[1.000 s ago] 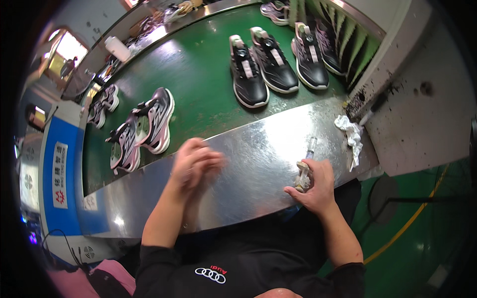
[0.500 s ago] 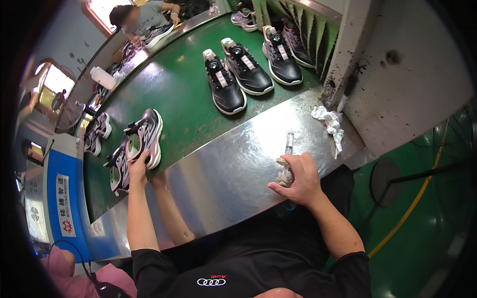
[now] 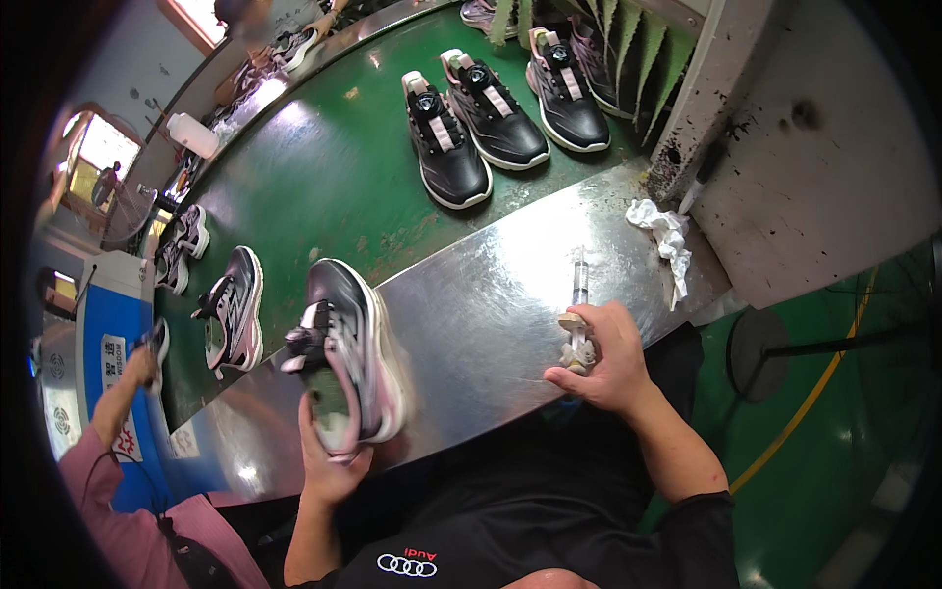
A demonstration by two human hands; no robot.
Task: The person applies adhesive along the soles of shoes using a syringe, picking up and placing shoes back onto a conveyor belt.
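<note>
My left hand (image 3: 332,476) grips a black, pink and silver sneaker (image 3: 368,339) by its heel end and holds it over the front of the metal ledge. The toe points away from me, and the shoe is slightly blurred. In my right hand (image 3: 616,365), curled fingers and thumb hold a clear syringe (image 3: 581,280) near its plunger end, with the needle pointing away. Whitish lumpy material clings around that end. Left of the held sneaker, a matching sneaker (image 3: 238,309) stands on the green belt.
Black disc-dial sneakers (image 3: 481,128) stand at the far right of the belt. A crumpled white tissue (image 3: 662,240) lies on the metal ledge (image 3: 471,334) beside a grey upright panel (image 3: 824,147). At left, a co-worker's hand (image 3: 142,365) holds a shoe near a blue panel (image 3: 88,324).
My left hand has lifted one sneaker off the belt and brought it right and nearer to me. A co-worker's arm has come in at left. My right hand still holds the syringe.
</note>
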